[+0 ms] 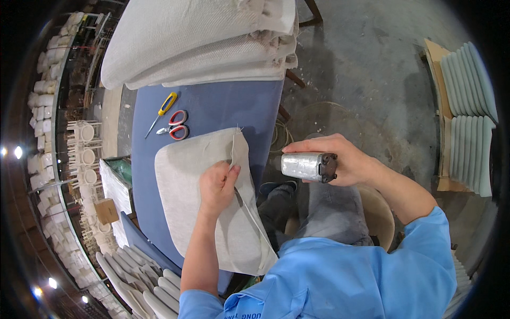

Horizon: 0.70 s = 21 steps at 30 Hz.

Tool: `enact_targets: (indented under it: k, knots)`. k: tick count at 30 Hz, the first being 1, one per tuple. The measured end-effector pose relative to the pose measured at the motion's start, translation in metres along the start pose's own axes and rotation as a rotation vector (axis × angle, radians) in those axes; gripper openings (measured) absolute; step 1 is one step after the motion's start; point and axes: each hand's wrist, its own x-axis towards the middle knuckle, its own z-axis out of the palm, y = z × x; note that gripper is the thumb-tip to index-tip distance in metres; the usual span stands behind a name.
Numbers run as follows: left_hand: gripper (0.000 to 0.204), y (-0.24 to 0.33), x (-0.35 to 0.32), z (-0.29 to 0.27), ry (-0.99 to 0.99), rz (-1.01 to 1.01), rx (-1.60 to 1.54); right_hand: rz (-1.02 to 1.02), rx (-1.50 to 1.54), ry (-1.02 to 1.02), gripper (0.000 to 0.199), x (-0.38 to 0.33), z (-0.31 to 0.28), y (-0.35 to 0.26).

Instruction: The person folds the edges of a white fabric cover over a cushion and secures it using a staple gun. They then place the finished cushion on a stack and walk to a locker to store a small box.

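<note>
A light beige fabric-covered seat panel (183,175) lies on the blue table (212,101) in front of me. My left hand (217,186) is closed on the fabric edge along the panel's right side, pinching the folded cloth. Off the table to the right, my right hand (340,159) grips a silver staple gun (302,166) with a dark end, held up above my leg and apart from the panel. The gun's nose is hidden.
Scissors (178,125) with red-and-grey handles and a yellow-handled screwdriver (166,106) lie on the table beyond the panel. Folded light fabric (202,48) is piled at the far end. Stacked pale panels stand in a cardboard box (443,106) at right; more pads (138,276) lie lower left.
</note>
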Motion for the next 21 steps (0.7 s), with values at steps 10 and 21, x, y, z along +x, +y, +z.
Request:
enact_targets:
  k: [10, 21]
  knots:
    - [0.043, -0.017, 0.002, 0.002, 0.033, -0.016, -0.129, -0.013, 0.020, -0.098, 0.067, 0.020, 0.011, 0.013]
    - [0.039, -0.015, -0.003, 0.008, 0.158, -0.024, -0.084, 0.001, 0.005, -0.150, 0.068, 0.043, 0.029, 0.023]
